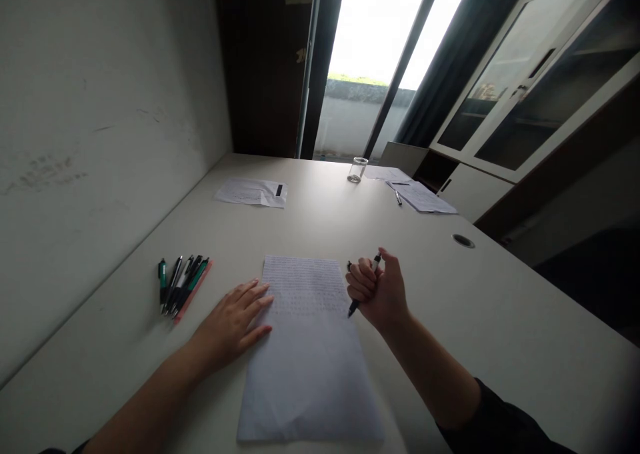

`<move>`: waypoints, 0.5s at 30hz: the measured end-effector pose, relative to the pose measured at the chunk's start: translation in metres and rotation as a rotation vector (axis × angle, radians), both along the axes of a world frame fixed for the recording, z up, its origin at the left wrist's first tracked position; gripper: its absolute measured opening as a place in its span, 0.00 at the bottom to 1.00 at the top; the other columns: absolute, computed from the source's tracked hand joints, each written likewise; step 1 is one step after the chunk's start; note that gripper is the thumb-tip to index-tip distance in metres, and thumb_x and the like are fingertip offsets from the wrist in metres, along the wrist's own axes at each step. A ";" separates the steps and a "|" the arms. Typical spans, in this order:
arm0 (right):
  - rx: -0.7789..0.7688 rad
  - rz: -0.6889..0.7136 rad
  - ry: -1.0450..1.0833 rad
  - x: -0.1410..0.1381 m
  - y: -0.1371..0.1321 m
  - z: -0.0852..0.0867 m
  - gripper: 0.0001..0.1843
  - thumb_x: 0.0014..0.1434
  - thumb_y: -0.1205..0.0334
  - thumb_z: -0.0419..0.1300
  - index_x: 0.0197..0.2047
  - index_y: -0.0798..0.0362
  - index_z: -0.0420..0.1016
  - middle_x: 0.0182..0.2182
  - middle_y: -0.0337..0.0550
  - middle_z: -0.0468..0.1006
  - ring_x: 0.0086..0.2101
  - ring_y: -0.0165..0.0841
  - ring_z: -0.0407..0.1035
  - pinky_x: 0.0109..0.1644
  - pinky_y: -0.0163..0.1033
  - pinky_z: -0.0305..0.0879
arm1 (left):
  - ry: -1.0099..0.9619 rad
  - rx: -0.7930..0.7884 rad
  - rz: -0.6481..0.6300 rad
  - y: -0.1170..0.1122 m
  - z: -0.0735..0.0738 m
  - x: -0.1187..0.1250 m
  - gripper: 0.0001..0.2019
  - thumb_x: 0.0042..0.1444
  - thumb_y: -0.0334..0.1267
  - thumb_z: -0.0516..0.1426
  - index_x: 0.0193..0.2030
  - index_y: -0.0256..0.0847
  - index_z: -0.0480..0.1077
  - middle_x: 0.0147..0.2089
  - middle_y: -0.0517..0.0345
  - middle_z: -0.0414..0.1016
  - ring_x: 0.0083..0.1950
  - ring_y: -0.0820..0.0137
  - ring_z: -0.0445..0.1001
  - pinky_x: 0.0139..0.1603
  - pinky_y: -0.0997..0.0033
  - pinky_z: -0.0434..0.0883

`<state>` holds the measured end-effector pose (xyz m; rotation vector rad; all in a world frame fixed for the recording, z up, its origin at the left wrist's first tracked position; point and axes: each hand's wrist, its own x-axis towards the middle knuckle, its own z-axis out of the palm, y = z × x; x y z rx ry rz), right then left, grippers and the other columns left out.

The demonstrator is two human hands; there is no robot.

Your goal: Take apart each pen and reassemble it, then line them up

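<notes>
A white sheet of paper (307, 347) lies on the pale table (500, 321) in front of me, its upper part covered with handwriting. My left hand (233, 324) rests flat on the sheet's left edge, fingers stretched out. My right hand (377, 294) is closed around a black pen (364, 286), held at the sheet's right edge with the tip pointing down at the paper.
Several pens (181, 285) lie in a row at the left near the wall. Farther back lie a folded paper (251, 192), a small glass (357, 169), more sheets with a pen (420, 196), and a cable hole (463, 241). A glass-door cabinet (540, 87) stands right.
</notes>
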<state>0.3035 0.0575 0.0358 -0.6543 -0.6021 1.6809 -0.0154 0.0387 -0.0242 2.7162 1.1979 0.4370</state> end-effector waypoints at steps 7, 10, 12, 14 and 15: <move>-0.019 -0.044 0.030 -0.002 -0.003 0.002 0.28 0.56 0.44 0.52 0.14 0.50 0.51 0.12 0.29 0.44 0.15 0.23 0.35 0.13 0.29 0.38 | -0.022 0.003 -0.003 0.000 -0.002 -0.001 0.24 0.64 0.50 0.52 0.65 0.50 0.61 0.69 0.54 0.60 0.70 0.57 0.54 0.68 0.48 0.57; -0.018 -0.061 0.032 -0.005 -0.005 0.005 0.27 0.56 0.45 0.52 0.14 0.50 0.51 0.12 0.29 0.44 0.14 0.23 0.35 0.13 0.29 0.38 | -0.032 0.000 -0.004 0.000 -0.002 -0.001 0.24 0.63 0.50 0.52 0.65 0.50 0.62 0.69 0.54 0.60 0.70 0.57 0.55 0.68 0.48 0.57; -0.005 -0.078 0.023 -0.008 -0.007 0.006 0.27 0.56 0.45 0.52 0.14 0.50 0.50 0.12 0.29 0.44 0.14 0.23 0.35 0.13 0.29 0.39 | -0.040 0.005 -0.006 0.000 -0.002 -0.002 0.24 0.63 0.50 0.52 0.65 0.50 0.62 0.69 0.54 0.60 0.70 0.57 0.55 0.68 0.48 0.57; 0.008 -0.087 0.026 -0.010 -0.008 0.006 0.27 0.56 0.45 0.52 0.14 0.50 0.50 0.12 0.29 0.44 0.15 0.23 0.35 0.13 0.29 0.39 | -0.036 0.007 -0.007 0.000 -0.003 -0.002 0.24 0.63 0.50 0.53 0.65 0.50 0.62 0.69 0.54 0.60 0.70 0.57 0.54 0.68 0.48 0.57; 0.013 -0.087 0.033 -0.011 -0.008 0.006 0.26 0.56 0.45 0.52 0.14 0.50 0.50 0.13 0.29 0.44 0.15 0.23 0.35 0.13 0.29 0.39 | -0.034 0.008 -0.006 0.001 -0.004 -0.002 0.24 0.63 0.50 0.53 0.65 0.51 0.62 0.69 0.54 0.60 0.71 0.57 0.54 0.68 0.48 0.57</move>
